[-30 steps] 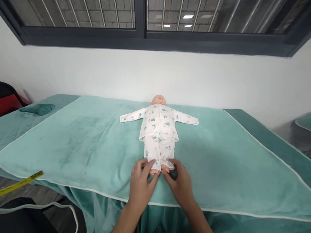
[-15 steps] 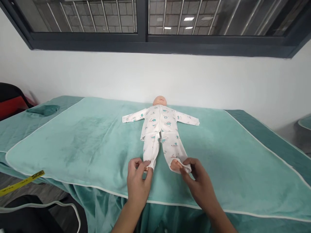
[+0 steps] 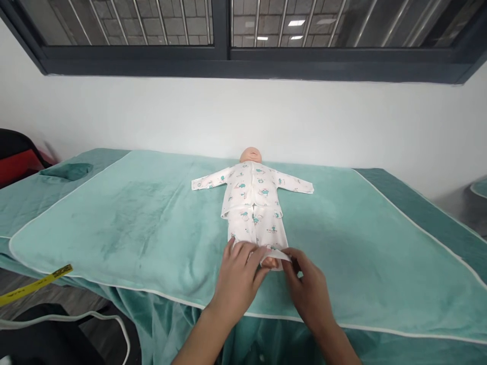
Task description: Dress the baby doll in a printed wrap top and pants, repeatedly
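Doll — pink-headed, in white printed pyjamas — lies face-up by the far edge of the teal plush blanket; right hand pinches one trouser cuff, left hand touches it, grip unclear!

My bare, slim-fingered left hand and bare, slim-fingered right hand taper into narrow wrists, my slender forearms uncovered too

None legible — yellow strip included.
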`<move>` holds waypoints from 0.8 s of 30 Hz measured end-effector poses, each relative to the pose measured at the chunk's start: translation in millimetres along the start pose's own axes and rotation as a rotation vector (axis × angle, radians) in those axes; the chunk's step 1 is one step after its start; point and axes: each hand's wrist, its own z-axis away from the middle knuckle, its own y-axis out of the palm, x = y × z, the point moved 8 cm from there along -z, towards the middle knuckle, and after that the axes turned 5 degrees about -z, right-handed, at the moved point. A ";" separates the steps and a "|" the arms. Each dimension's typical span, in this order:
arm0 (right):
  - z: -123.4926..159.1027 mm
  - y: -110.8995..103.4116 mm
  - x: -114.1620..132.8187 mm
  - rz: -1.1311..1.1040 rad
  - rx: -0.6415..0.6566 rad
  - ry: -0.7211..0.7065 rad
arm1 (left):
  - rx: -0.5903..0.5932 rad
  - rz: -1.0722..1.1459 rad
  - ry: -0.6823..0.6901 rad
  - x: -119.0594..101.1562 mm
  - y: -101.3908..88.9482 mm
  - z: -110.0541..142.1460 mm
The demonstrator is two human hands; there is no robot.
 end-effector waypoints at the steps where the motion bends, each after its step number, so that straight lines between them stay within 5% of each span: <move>1: 0.5 -2.7 5.9 0.004 -0.016 -0.032 | 0.018 0.002 -0.006 -0.7 2.7 -3.0; 6: 6.5 -4.4 20.7 0.048 -0.023 -0.169 | -0.024 0.094 -0.030 0.2 4.9 -3.6; 17: 34.2 19.8 -16.8 0.214 0.047 -0.150 | -0.101 0.050 -0.040 8.2 -0.4 34.2; 24: 51.1 1.0 -52.9 0.096 0.121 -0.095 | -0.109 -0.073 -0.135 50.3 -32.9 115.8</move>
